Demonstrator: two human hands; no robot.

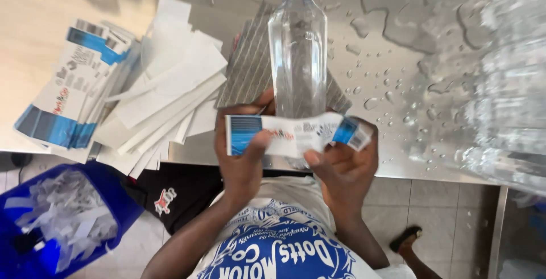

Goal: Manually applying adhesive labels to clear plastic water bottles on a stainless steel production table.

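A steel surface (398, 159) is filling most of the view, with water pooling and beading across it toward 2 o'clock. At 3 o'clock a mass of clear plastic bottles (506, 85) is blurring together at the frame edge, cut off, so their number cannot be told. At 9 o'clock a loose heap of white backing strips (170, 85) is fanning out, and beside it, further toward 9, a stack of blue-and-white labels (68, 91) is lying just beside the heap. At 8 o'clock, below the surface, a blue bin (34, 250) is holding a tangle of torn white strips; its left side is running out of frame.

At the centre a clear plastic bottle (297, 51) is lying lengthwise, its white cap pointing to 12 o'clock and cut off by the top edge; whether it is holding water is hard to make out. A grey striped cloth (247, 68) is lying under it, mostly hidden. Across the bottle's base a blue-and-white label (296, 134) is stretching sideways. The left hand (242, 159) is pinching the label's blue end, fingers closed on it with the thumb on top. The right hand (341, 165) is gripping the other end, fingers curled shut behind it, thumb pressing the front.
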